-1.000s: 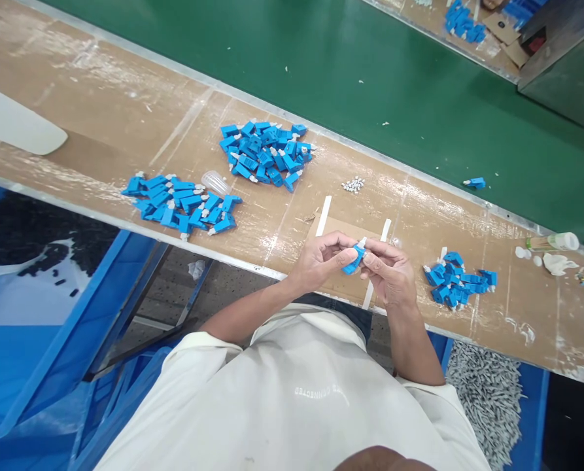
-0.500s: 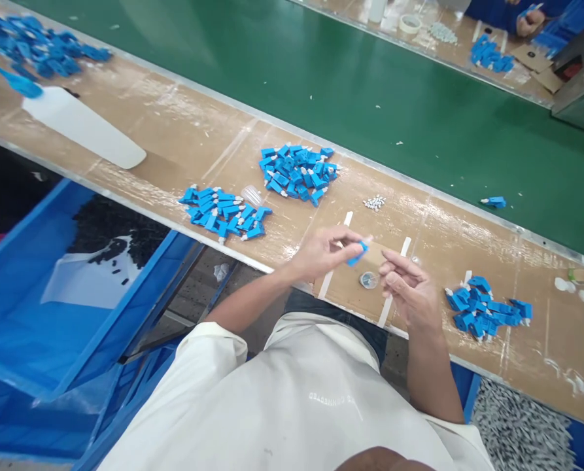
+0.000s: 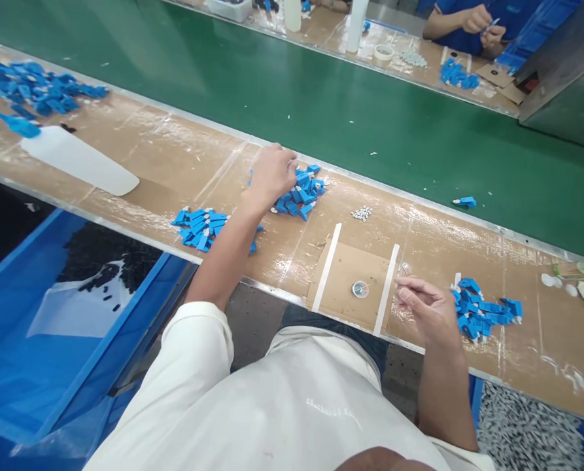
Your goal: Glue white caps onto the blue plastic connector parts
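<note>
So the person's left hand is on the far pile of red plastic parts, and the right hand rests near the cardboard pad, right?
Not quite: the head view shows those parts are blue, not red. The left hand is on that far pile, and the right hand rests beside the cardboard pad.

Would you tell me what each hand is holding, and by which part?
Left hand lies on the blue connector pile; its grip is hidden. Right hand seemingly holds nothing.

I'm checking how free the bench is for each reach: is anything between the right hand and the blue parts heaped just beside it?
Nothing visible stands between them. The right hand rests on the bench right next to the small heap of blue parts, with only bare bench surface in the narrow gap. The left hand is already on the far blue pile.
</note>
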`<state>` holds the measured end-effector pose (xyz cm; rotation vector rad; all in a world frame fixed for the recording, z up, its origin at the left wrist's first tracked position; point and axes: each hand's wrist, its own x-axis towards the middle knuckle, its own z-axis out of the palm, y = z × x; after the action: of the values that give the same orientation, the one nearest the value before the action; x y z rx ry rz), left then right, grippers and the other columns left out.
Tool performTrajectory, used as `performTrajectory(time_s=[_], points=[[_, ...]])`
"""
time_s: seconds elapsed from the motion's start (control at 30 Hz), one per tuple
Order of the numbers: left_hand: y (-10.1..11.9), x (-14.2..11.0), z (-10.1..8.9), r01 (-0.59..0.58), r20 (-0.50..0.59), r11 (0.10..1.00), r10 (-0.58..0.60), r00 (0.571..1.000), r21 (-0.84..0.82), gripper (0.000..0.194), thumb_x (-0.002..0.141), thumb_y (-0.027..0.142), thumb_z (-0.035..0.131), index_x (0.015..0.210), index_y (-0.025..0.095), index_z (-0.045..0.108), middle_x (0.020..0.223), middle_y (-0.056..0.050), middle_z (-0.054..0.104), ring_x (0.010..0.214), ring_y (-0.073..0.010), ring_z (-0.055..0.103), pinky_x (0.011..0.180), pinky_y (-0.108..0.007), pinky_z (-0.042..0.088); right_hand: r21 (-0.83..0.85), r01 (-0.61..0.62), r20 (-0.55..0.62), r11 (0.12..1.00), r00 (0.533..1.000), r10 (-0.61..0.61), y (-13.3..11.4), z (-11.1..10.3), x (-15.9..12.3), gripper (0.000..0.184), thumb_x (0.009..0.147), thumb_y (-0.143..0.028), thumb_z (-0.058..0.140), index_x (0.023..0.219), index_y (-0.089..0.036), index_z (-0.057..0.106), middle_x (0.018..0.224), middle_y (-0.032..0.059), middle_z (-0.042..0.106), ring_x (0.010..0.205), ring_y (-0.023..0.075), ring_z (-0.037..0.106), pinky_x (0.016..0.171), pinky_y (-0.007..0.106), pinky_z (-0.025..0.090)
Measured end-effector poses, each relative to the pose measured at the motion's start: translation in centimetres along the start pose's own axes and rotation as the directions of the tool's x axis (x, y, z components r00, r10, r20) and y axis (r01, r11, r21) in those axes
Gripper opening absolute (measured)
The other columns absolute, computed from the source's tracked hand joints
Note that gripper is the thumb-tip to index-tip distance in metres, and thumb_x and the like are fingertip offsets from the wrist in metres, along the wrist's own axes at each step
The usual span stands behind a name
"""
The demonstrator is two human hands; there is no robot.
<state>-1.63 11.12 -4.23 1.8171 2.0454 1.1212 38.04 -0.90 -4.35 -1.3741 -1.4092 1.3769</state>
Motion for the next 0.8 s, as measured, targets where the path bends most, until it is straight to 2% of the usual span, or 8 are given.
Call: performTrajectory(time_s=[0.1,0.17,0.27,0.37,0.47,0.6,0.7,0.8], points=[[2.7,-4.4,-1.1,-0.019,0.015,0.988,0.021,1.000,-0.152,0.024,0.094,0.044,0.067,0.101,0.023,0.077,0.096,-0.008,0.074,0.094,-0.0259,0.064,0.091,-0.043,0.047,-0.342,0.044,-0.152,0.939,0.983,-0.101,-0.4,-4.4,3.3,0.030,0.079,-0.047,0.082,0.093,-0.021,0.084,0.071,0.0043,0.075,0.060,0.0189,0.064,0.061,0.034,0.056],[4.4,-8.0,-1.5,-0.034,0.107,0.952,0.070,0.992,-0.304,0.034,0.096,0.050,0.065,0.104,0.020,0.078,0.099,-0.008,0.076,0.095,-0.0247,0.067,0.088,-0.041,0.050,-0.599,0.008,-0.217,0.801,0.961,-0.171,-0.9,-7.5,7.4,0.027,0.080,-0.038,0.079,0.098,-0.019,0.083,0.083,0.0075,0.078,0.073,0.0225,0.069,0.072,0.036,0.057],[6.2,-12.7,-1.6,0.053,0.398,0.863,0.177,0.900,-0.503,0.036,0.095,0.054,0.066,0.104,0.022,0.079,0.099,-0.007,0.077,0.092,-0.0226,0.070,0.081,-0.034,0.054,-0.862,-0.187,-0.311,0.471,0.929,-0.201,-1.7,-11.7,14.6,0.035,0.086,-0.019,0.067,0.118,-0.010,0.077,0.111,0.0170,0.075,0.090,0.0234,0.069,0.085,0.036,0.053],[7.6,-15.3,-1.3,0.137,0.517,0.785,0.256,0.817,-0.604,0.033,0.098,0.050,0.064,0.104,0.022,0.080,0.099,-0.008,0.078,0.089,-0.0211,0.072,0.079,-0.032,0.056,-0.900,-0.198,-0.296,0.389,0.932,-0.208,-2.0,-13.1,20.5,0.057,0.085,-0.007,0.061,0.141,-0.010,0.064,0.136,0.0215,0.063,0.100,0.0215,0.062,0.088,0.034,0.050],[8.5,-16.0,-1.1,0.175,0.533,0.736,0.285,0.796,-0.654,0.031,0.098,0.047,0.063,0.104,0.021,0.080,0.095,-0.008,0.078,0.086,-0.0205,0.072,0.081,-0.033,0.057,-0.917,-0.136,-0.229,0.375,0.949,-0.216,-1.5,-12.4,23.8,0.056,0.086,-0.008,0.061,0.141,-0.018,0.064,0.139,0.0178,0.060,0.107,0.0238,0.058,0.087,0.034,0.050],[8.7,-16.1,-1.1,0.230,0.546,0.723,0.237,0.804,-0.651,0.031,0.096,0.047,0.067,0.100,0.020,0.081,0.091,-0.008,0.077,0.086,-0.0205,0.072,0.080,-0.033,0.058,-0.914,-0.093,-0.193,0.395,0.956,-0.221,-1.1,-11.6,25.4,0.030,0.088,-0.016,0.061,0.114,-0.019,0.076,0.120,0.0171,0.066,0.105,0.0298,0.059,0.086,0.039,0.053],[9.0,-16.1,-0.5,0.308,0.562,0.680,0.183,0.807,-0.665,0.034,0.093,0.050,0.071,0.102,0.019,0.083,0.093,-0.010,0.078,0.083,-0.0203,0.072,0.075,-0.031,0.058,-0.902,-0.054,-0.178,0.428,0.951,-0.254,-1.4,-10.5,24.6,0.029,0.091,-0.020,0.057,0.112,-0.016,0.076,0.113,0.0177,0.068,0.103,0.0295,0.062,0.090,0.042,0.053],[9.9,-16.1,1.2,0.436,0.563,0.555,0.072,0.823,-0.709,0.038,0.088,0.053,0.076,0.105,0.019,0.083,0.095,-0.011,0.079,0.079,-0.0199,0.072,0.068,-0.029,0.058,-0.785,0.146,-0.085,0.602,0.937,-0.339,-1.7,-7.4,20.7,0.028,0.091,-0.028,0.060,0.112,-0.017,0.077,0.108,0.0124,0.072,0.095,0.0247,0.065,0.092,0.043,0.056]])
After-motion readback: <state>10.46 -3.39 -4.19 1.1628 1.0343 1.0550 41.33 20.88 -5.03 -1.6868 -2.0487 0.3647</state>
